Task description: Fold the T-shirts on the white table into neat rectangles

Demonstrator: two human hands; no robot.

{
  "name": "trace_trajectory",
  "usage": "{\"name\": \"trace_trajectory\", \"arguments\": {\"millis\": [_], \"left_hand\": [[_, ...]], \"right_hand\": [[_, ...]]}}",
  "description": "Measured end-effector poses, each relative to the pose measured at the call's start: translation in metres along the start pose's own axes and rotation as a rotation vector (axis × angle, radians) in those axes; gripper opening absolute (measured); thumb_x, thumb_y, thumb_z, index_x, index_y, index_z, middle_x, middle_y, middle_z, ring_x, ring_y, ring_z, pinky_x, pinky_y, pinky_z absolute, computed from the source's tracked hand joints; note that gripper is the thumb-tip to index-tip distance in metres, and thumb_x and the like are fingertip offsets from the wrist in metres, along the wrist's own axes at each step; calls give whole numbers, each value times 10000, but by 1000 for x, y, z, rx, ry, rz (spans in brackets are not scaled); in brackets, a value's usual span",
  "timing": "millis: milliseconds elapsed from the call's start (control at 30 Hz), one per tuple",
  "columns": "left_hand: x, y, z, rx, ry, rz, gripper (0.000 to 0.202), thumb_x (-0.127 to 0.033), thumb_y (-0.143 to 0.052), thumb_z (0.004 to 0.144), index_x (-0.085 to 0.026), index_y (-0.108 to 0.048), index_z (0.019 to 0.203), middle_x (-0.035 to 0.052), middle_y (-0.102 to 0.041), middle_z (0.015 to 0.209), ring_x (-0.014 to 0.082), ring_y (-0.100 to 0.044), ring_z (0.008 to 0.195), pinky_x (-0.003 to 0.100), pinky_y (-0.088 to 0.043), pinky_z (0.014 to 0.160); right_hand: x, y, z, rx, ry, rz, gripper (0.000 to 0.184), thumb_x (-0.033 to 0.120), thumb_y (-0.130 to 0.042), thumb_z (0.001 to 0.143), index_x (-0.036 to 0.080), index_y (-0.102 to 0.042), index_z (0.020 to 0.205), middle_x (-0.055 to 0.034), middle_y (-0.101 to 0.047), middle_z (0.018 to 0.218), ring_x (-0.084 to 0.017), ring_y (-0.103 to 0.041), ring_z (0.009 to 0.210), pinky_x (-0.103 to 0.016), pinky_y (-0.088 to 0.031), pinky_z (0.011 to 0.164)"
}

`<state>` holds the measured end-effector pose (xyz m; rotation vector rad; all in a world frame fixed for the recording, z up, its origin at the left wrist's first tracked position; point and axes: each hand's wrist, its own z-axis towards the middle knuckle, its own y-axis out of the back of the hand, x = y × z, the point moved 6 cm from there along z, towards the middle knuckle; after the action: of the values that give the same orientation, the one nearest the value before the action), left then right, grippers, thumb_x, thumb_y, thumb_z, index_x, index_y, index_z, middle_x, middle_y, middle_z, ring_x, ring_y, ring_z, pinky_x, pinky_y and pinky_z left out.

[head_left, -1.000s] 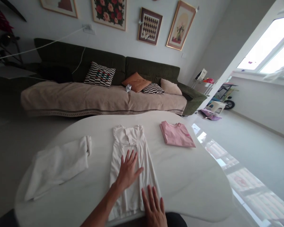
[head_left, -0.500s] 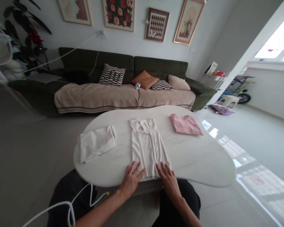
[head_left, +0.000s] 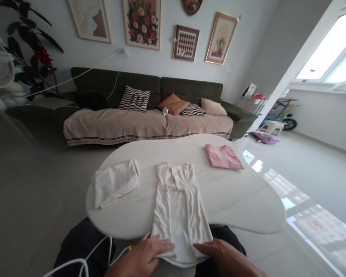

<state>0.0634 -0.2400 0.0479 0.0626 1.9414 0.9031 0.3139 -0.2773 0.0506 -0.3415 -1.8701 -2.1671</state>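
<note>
A white shirt (head_left: 178, 207) lies lengthwise down the middle of the table, its sides folded inward and its neck end away from me. Its hem hangs out past the near table edge, above my lap. My left hand (head_left: 150, 252) is closed on the left side of the hem, fingers lying over the cloth. At the right side of the hem, my right hand (head_left: 219, 250) holds the cloth in the same way; the undersides of both grips are hidden. Folded white cloth (head_left: 115, 182) rests at the table's left, and a folded pink shirt (head_left: 223, 157) at the far right.
The white table (head_left: 245, 204) has a rounded, curving edge. Beyond it stands a green sofa (head_left: 190, 88) with a beige cover and cushions. A white cable (head_left: 83, 265) loops by my left leg. A fan (head_left: 0, 65) is at the far left.
Both hands have gone from lying spread on the shirt's lower end to gripping its hem. The shirt has been drawn toward me, past the table edge. The view has tilted up slightly.
</note>
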Motion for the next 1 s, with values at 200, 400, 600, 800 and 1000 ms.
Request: {"name": "trace_trajectory", "arguments": {"millis": [200, 400, 600, 800, 1000], "left_hand": [[22, 72, 59, -486, 154, -705, 375, -452, -609, 693, -194, -647, 963, 24, -664, 953, 208, -580, 935, 281, -455, 811], [82, 125, 188, -434, 215, -1198, 324, -372, -687, 640, -125, -625, 841, 52, -675, 715, 191, -638, 711, 283, -498, 654], [124, 118, 224, -344, 284, -1199, 239, -246, -692, 617, -117, -610, 801, 58, -677, 683, 222, -648, 716, 327, -504, 669], [125, 138, 226, -304, 217, -1210, 237, -252, -668, 653, -108, -614, 833, 90, -685, 791, 225, -644, 786, 342, -490, 754], [149, 152, 250, -556, 286, -1117, 208, -218, -642, 675, -116, -597, 851, 51, -664, 671, 206, -642, 692, 293, -493, 624]], "right_hand": [[-24, 27, 117, 177, -36, 345, 271, 176, -459, 687, 162, -672, 853, -36, -665, 795, -171, -561, 745, -257, -432, 664], [-46, -4, 254, 385, -90, 560, 293, 125, -458, 659, 117, -662, 869, 31, -547, 559, -77, -460, 499, -210, -371, 527], [-77, -67, 275, 305, -136, 614, 299, 148, -555, 594, 106, -663, 870, 2, -587, 674, -100, -507, 583, -227, -395, 568], [-96, -53, 291, 230, -39, 668, 314, 210, -570, 608, 173, -668, 904, -12, -633, 863, -160, -557, 789, -248, -426, 685], [-99, -64, 311, 40, -133, 526, 341, 157, -531, 623, 174, -631, 948, -33, -622, 840, -177, -568, 776, -307, -436, 745]]}}
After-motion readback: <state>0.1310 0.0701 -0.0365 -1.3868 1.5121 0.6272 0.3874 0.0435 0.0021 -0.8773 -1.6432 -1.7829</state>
